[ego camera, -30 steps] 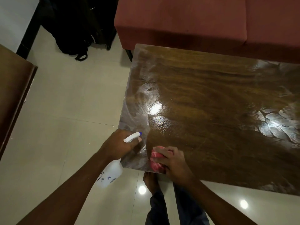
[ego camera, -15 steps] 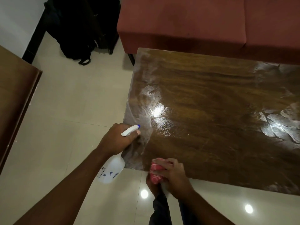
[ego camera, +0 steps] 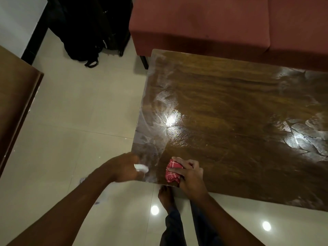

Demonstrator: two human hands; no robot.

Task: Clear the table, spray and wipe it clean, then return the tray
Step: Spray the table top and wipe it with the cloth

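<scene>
Step in hand: wiping, judged from the wet streaks and smears across the table [ego camera: 239,121] top.
Task progress: the table top carries no objects, so clearing appears done. The tray is not in view; its return is judged to be outstanding.
Left hand [ego camera: 124,167]: fingers curled round the neck of the spray bottle [ego camera: 141,168], held at the near-left corner of the table. The hand and bottle are motion-blurred. Only the white trigger head shows clearly, and trigger contact cannot be told.
Right hand [ego camera: 189,174]: fingers curled over the bunched red cloth [ego camera: 173,172], pressing it onto the table top just inside the near edge.
Cloth handling: soft, light and compliant, probably damp. Hold it bunched under the palm with the fingers spread over the top, so that pressure goes flat onto the wood.
Spray bottle handling: light plastic, rigid at the neck and possibly slick if wet. Take hold at the neck below the trigger head.
Table surface: glossy and stiff, with wet film at the left end and at the far right. The cloth is expected to slide easily.
Risk: overspray onto the tiled floor [ego camera: 79,121] beside the bare foot [ego camera: 165,194] could make it slippery.
Surroundings: red sofa [ego camera: 213,23] behind the table, black bag [ego camera: 85,32] on the floor at the far left.
</scene>
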